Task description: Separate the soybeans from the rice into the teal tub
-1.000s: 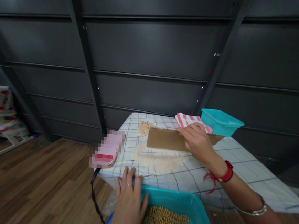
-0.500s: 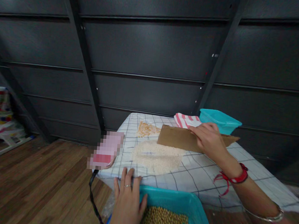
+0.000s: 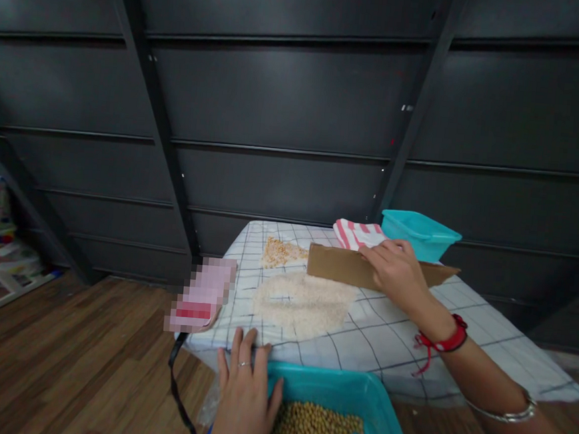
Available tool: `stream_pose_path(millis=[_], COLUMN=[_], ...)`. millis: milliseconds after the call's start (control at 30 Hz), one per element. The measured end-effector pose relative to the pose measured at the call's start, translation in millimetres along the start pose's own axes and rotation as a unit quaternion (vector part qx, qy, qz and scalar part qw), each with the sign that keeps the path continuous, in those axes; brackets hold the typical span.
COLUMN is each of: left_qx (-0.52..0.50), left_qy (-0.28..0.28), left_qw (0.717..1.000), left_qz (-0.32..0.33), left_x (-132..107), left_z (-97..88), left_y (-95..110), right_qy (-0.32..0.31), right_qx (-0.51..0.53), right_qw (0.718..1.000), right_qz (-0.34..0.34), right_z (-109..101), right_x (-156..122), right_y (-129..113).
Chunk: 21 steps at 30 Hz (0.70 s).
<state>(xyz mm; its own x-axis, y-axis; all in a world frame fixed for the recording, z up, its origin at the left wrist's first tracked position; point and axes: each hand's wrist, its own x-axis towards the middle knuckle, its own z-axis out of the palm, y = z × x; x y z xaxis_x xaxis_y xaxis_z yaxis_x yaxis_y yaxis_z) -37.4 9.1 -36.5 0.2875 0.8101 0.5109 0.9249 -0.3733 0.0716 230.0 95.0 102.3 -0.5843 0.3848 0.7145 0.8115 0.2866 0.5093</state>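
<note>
My right hand (image 3: 395,272) grips a long brown cardboard strip (image 3: 346,267), held on edge just behind a flat heap of white rice (image 3: 300,301) on the checked tablecloth (image 3: 390,338). A smaller pile of yellowish grains (image 3: 279,251) lies further back, left of the strip. My left hand (image 3: 246,394) rests on the near left rim of a teal tray (image 3: 351,389), fingers laid flat over the edge; the tray holds tan beans (image 3: 315,433).
A second teal tub (image 3: 418,234) and a red-and-white striped cloth (image 3: 355,234) sit at the table's far right. A blurred pink object (image 3: 200,295) with a black strap (image 3: 178,389) lies at the left corner. Dark metal wall behind, wooden floor to the left.
My right hand lifted the cardboard strip off the rice and carried it back and to the right; the rice heap now lies uncovered and spread. The left hand stayed on the tray rim.
</note>
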Motion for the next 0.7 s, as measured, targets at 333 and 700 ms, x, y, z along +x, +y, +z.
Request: stream_pose_path(millis=[333, 700], left_qx=[0.013, 0.015], left_qy=[0.011, 0.014], left_qw=[1.000, 1.000], left_qz=[0.012, 0.014], left_x=[-2.2, -3.5], left_z=[-2.6, -3.5], left_y=[-2.8, -5.7], right_qy=[0.031, 0.020], right_qx=[0.064, 0.072], right_qw=[0.997, 0.997], right_qz=[-0.020, -0.024], right_z=[-39.6, -62.2], right_x=[19.9, 12.1], right_y=[-24.4, -13.6])
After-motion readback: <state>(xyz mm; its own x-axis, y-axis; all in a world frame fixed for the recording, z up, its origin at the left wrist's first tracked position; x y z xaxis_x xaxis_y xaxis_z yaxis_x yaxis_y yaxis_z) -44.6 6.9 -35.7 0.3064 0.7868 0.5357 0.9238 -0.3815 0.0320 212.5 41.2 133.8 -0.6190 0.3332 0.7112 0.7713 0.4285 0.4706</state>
